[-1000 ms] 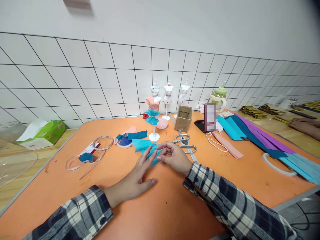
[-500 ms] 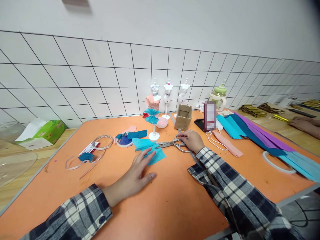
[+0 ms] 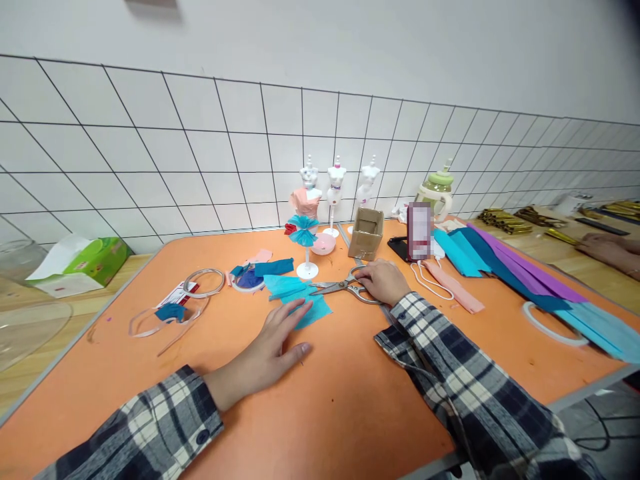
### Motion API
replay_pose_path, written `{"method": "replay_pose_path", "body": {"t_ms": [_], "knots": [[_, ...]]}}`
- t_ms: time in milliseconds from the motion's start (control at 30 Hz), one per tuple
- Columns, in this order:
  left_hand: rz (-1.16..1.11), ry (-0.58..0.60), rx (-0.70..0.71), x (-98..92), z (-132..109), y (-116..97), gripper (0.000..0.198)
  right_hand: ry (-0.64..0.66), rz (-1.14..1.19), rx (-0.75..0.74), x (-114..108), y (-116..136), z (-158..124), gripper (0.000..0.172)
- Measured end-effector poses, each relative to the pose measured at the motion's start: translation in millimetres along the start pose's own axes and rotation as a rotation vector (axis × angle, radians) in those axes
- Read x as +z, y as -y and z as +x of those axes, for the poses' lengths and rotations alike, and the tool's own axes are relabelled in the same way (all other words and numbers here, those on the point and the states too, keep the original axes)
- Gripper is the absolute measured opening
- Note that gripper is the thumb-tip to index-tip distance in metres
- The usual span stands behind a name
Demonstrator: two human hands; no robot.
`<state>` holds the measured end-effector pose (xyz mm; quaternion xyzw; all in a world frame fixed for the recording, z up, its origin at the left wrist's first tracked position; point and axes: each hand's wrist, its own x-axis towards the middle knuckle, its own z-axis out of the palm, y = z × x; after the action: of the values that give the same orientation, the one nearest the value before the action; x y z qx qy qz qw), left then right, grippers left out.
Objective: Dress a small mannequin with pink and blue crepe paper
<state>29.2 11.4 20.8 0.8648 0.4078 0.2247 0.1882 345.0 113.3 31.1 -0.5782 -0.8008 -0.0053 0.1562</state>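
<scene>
My left hand (image 3: 273, 343) lies low over the orange table, fingers spread, its fingertips at the lower edge of light blue crepe paper pieces (image 3: 290, 288). Metal scissors (image 3: 340, 287) lie flat with their blades pointing left, tips at the paper. My right hand (image 3: 384, 283) has its fingers on the scissors' handles; its palm side is hidden. Just behind the paper stands a small white mannequin (image 3: 307, 270), dressed in a pink paper top and a gathered blue paper piece with a red bit at its side.
Two more mannequins (image 3: 337, 190) stand by the tiled wall. Nearby are a pink bowl (image 3: 324, 245), a cardboard box (image 3: 367, 233), a phone (image 3: 419, 230) and a green bottle (image 3: 436, 190). Folded coloured paper (image 3: 530, 267) lies right, tape rings (image 3: 204, 283) left. Another person's hand (image 3: 607, 250) shows far right.
Hardly anything differs. The view has shifted very slightly, while both hands, the scissors and the blue paper keep their places.
</scene>
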Motion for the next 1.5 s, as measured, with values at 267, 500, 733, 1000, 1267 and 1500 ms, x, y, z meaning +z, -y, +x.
{"method": "replay_pose_path", "body": {"t_ms": [267, 500, 733, 1000, 1267, 1500], "knots": [[0.102, -0.033, 0.089, -5.0, 5.3, 10.1, 0.034, 0.002, 0.178, 0.149, 7.6, -18.4, -3.1, 0.029], [0.181, 0.061, 0.097, -2.5, 6.8, 13.1, 0.031, 0.029, 0.155, 0.129, 3.5, -9.1, -3.4, 0.027], [0.175, 0.062, 0.087, -2.3, 6.1, 12.9, 0.031, 0.044, 0.093, 0.186, -0.3, -1.6, -3.5, 0.024], [0.2, 0.071, 0.072, -0.5, 5.1, 14.5, 0.033, 0.029, 0.095, 0.227, -1.2, 0.9, -7.3, 0.027], [0.208, 0.078, 0.07, -2.3, 5.6, 11.8, 0.033, -0.194, 0.099, 0.174, 1.4, -0.4, -3.8, 0.02], [0.174, 0.053, 0.085, -0.8, 4.9, 14.9, 0.032, -0.079, 0.191, 0.0, -1.0, 18.0, -7.8, 0.027]]}}
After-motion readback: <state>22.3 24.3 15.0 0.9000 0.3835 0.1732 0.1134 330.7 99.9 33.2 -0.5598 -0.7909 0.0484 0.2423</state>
